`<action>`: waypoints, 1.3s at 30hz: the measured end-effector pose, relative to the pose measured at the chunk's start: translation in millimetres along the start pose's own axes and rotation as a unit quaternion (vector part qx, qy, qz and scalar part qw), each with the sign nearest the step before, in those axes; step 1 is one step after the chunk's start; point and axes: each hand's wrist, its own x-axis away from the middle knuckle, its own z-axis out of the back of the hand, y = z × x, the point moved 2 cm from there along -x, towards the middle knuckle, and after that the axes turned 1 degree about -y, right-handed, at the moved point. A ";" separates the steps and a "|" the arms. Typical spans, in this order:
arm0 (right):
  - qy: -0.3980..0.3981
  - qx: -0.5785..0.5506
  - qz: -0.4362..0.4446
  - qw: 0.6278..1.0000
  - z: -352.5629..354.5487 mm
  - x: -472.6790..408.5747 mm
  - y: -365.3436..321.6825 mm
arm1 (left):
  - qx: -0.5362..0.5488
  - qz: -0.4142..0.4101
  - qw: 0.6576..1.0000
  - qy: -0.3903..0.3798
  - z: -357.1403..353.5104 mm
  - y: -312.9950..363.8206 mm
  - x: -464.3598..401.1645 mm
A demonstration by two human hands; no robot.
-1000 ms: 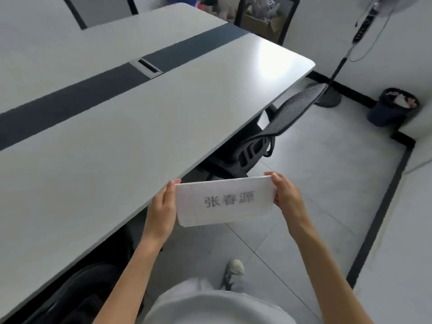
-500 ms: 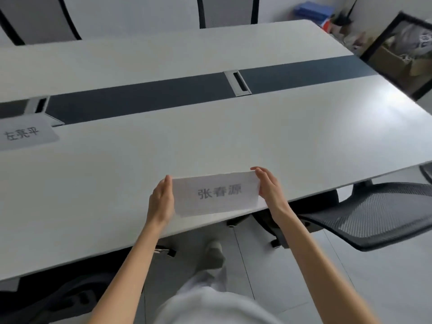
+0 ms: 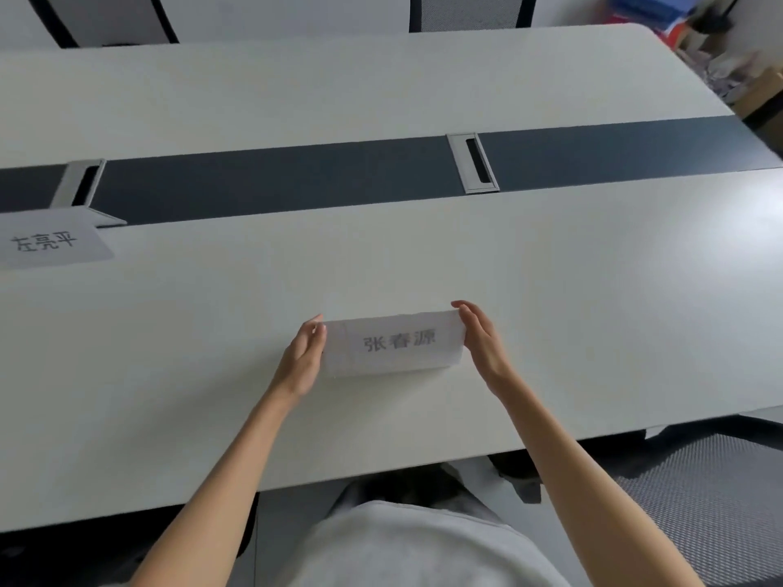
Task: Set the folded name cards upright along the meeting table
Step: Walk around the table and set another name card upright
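A folded white name card (image 3: 392, 345) with three grey printed characters stands on the white meeting table (image 3: 551, 290), its lower edge touching the top. My left hand (image 3: 303, 358) holds its left end and my right hand (image 3: 481, 338) holds its right end, fingers pinched on the paper. A second folded name card (image 3: 51, 241) stands upright at the far left, just in front of the dark centre strip (image 3: 275, 180).
Two metal cable hatches (image 3: 473, 163) (image 3: 80, 184) sit in the dark strip. A mesh office chair (image 3: 712, 497) is at the lower right beside the table edge. More chair backs (image 3: 468, 12) stand across the table. Clutter and boxes (image 3: 720, 48) fill the far right corner.
I turned from the table's end to face it squarely. Both hands carried the name card from over the floor past the near edge and onto the tabletop, where its base now rests.
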 end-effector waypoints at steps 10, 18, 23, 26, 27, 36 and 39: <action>-0.008 0.137 0.137 0.981 33.3 -5.8 -1.4 | -0.084 -0.132 0.982 0.105 12.4 19.0 18.4; -0.045 0.175 0.121 0.976 32.0 -14.2 -1.2 | -0.082 -0.155 0.982 0.076 14.3 14.9 9.3; -0.018 0.111 0.125 0.986 36.8 -16.2 -10.8 | -0.058 -0.192 0.977 0.074 23.3 43.3 3.9; -0.003 0.056 0.144 0.988 48.5 -13.1 -34.3 | -0.004 -0.229 0.972 0.050 17.8 82.7 -0.4; 0.003 0.041 0.151 0.988 55.1 -12.4 -43.3 | 0.008 -0.240 0.970 0.039 12.5 99.6 -2.3; 0.174 -0.037 0.150 0.973 188.3 -44.9 -42.7 | -0.108 -0.291 0.947 -0.080 -122.4 203.5 -70.0; 0.206 -0.044 0.090 0.973 235.9 -74.0 -6.5 | -0.109 -0.256 0.957 -0.086 -193.9 203.3 -96.2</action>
